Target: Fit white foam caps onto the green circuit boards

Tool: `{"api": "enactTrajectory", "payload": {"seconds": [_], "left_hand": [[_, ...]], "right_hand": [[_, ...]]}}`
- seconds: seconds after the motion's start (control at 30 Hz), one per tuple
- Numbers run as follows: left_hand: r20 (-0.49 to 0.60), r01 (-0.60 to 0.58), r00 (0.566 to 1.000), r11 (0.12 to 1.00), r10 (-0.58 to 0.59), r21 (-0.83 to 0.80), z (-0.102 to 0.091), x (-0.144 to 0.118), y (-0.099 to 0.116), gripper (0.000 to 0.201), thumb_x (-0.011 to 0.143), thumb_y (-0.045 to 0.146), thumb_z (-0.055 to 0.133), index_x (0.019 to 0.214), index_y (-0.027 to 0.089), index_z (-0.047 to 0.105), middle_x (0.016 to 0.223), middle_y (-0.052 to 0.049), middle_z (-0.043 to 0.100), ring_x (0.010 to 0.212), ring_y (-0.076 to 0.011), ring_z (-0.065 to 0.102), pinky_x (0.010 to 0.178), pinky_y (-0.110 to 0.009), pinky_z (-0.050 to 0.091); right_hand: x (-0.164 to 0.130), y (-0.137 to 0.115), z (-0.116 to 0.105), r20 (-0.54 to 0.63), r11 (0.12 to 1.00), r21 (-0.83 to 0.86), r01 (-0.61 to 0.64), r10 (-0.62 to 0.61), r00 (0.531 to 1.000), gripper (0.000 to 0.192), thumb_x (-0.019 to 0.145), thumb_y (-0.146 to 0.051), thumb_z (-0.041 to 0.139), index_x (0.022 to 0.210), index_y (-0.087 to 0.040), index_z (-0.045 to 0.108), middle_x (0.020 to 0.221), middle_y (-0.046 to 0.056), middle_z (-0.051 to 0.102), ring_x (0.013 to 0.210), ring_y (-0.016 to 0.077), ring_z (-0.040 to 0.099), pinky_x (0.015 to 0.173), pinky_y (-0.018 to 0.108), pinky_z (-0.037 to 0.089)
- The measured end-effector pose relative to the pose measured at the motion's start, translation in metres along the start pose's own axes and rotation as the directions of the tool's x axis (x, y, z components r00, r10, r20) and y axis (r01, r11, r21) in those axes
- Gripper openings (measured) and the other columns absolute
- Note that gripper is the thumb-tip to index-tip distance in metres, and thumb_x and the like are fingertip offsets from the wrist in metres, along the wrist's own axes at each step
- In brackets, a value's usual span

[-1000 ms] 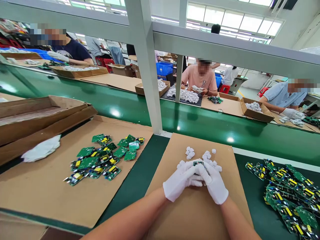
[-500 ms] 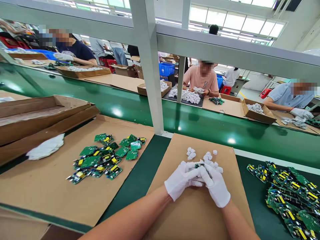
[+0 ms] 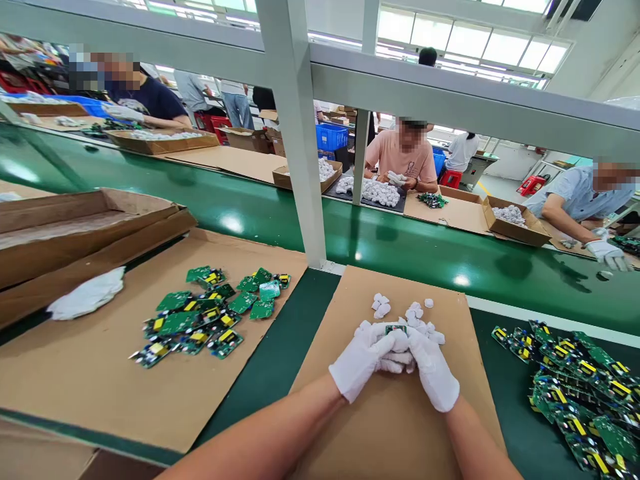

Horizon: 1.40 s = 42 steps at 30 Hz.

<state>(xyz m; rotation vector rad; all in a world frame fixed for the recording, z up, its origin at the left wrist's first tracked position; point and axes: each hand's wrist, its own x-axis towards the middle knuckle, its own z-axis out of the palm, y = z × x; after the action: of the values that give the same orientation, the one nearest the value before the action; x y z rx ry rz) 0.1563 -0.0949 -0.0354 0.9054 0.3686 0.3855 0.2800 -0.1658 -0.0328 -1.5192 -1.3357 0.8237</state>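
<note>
Both gloved hands are meeting at the middle of the cardboard sheet (image 3: 400, 427). The left hand (image 3: 361, 363) and the right hand (image 3: 433, 373) are closing together around one small green circuit board (image 3: 396, 329), only its top edge showing above the fingers. It is being held low, just in front of the little white plastic parts (image 3: 417, 315), so these are lying within easy reach. More boards are waiting in two places: a pile of boards (image 3: 207, 317) on the left cardboard and a larger heap of boards (image 3: 575, 393) on the green worktop (image 3: 280, 353) at the right. Across the conveyor belt (image 3: 400, 247), other people are sitting over similar parts.
</note>
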Motion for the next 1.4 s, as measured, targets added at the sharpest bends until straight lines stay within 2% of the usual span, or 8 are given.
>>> {"api": "enactTrajectory", "payload": {"seconds": [0.2,0.37,0.63,0.77,0.93,1.07,1.23,1.4], "left_hand": [[-0.044,0.008,0.999,0.989,-0.015,-0.146,-0.004,0.001,-0.006,0.033,0.072,0.039,0.067,0.093,0.015,0.057,0.076,-0.003,0.059,0.067,-0.0124,0.060,0.067,-0.028,0.049],[-0.019,0.037,0.999,0.990,-0.040,-0.137,-0.001,0.001,-0.003,0.033,0.075,0.042,0.064,0.089,0.013,0.057,0.077,-0.006,0.061,0.065,-0.0123,0.060,0.063,-0.025,0.047],[-0.030,-0.005,1.000,1.000,0.005,-0.008,0.001,-0.002,-0.001,0.038,0.075,0.042,0.064,0.100,0.014,0.059,0.084,-0.008,0.064,0.070,-0.0143,0.062,0.066,-0.027,0.049],[0.052,-0.020,0.998,1.000,0.020,-0.004,0.001,-0.004,0.003,0.038,0.076,0.041,0.063,0.104,0.015,0.059,0.090,-0.010,0.065,0.076,-0.0148,0.063,0.069,-0.025,0.048],[0.028,-0.039,0.999,0.996,0.037,0.076,0.000,-0.003,0.003,0.046,0.073,0.042,0.066,0.110,0.015,0.057,0.091,-0.010,0.065,0.073,-0.0153,0.062,0.066,-0.027,0.050],[-0.012,-0.031,0.999,0.985,0.033,0.170,0.003,-0.003,0.003,0.037,0.074,0.041,0.065,0.097,0.013,0.062,0.076,-0.007,0.064,0.067,-0.0128,0.060,0.058,-0.021,0.046],[0.005,-0.051,0.999,0.997,0.051,0.061,0.011,-0.005,0.005,0.029,0.075,0.041,0.064,0.084,0.013,0.060,0.065,-0.001,0.055,0.056,-0.0078,0.053,0.052,-0.018,0.042],[0.042,-0.049,0.998,0.987,0.043,0.151,0.017,-0.001,0.016,0.035,0.076,0.044,0.061,0.095,0.016,0.057,0.071,-0.004,0.060,0.066,-0.0136,0.060,0.058,-0.022,0.046]], "right_hand": [[-0.001,0.005,0.000,-0.121,0.966,-0.258,-0.005,-0.027,0.992,0.026,0.083,-0.042,0.053,0.088,-0.021,0.066,0.082,0.005,0.068,0.082,0.0232,0.060,0.076,0.035,0.048],[0.000,0.000,-0.003,0.017,1.000,-0.004,-0.029,0.029,0.999,0.037,0.091,-0.045,0.036,0.102,-0.022,0.063,0.088,0.005,0.068,0.072,0.0191,0.060,0.063,0.031,0.051],[0.002,-0.003,-0.001,-0.028,0.999,-0.013,-0.032,0.032,0.999,0.035,0.089,-0.045,0.041,0.098,-0.023,0.067,0.089,0.004,0.070,0.084,0.0215,0.062,0.074,0.032,0.051],[0.001,-0.001,-0.003,-0.127,0.982,-0.188,0.003,-0.027,0.991,0.027,0.087,-0.041,0.048,0.094,-0.025,0.070,0.093,0.002,0.070,0.092,0.0217,0.059,0.087,0.033,0.045],[0.000,0.001,-0.004,-0.087,0.984,-0.171,0.049,-0.064,0.994,0.028,0.088,-0.039,0.047,0.102,-0.026,0.067,0.097,0.001,0.070,0.094,0.0195,0.060,0.086,0.029,0.045],[-0.002,0.004,-0.003,-0.107,0.980,-0.190,0.067,-0.088,0.990,0.030,0.087,-0.042,0.046,0.098,-0.025,0.068,0.086,0.002,0.070,0.083,0.0192,0.061,0.078,0.029,0.047],[-0.002,-0.003,-0.004,-0.085,0.991,-0.067,0.112,-0.117,0.989,0.039,0.092,-0.043,0.035,0.105,-0.024,0.066,0.089,0.002,0.070,0.086,0.0187,0.063,0.079,0.030,0.049],[-0.003,0.002,-0.007,-0.236,0.973,-0.207,0.105,-0.153,0.960,0.030,0.087,-0.042,0.047,0.106,-0.029,0.066,0.096,0.001,0.070,0.092,0.0199,0.061,0.087,0.032,0.045]]}}
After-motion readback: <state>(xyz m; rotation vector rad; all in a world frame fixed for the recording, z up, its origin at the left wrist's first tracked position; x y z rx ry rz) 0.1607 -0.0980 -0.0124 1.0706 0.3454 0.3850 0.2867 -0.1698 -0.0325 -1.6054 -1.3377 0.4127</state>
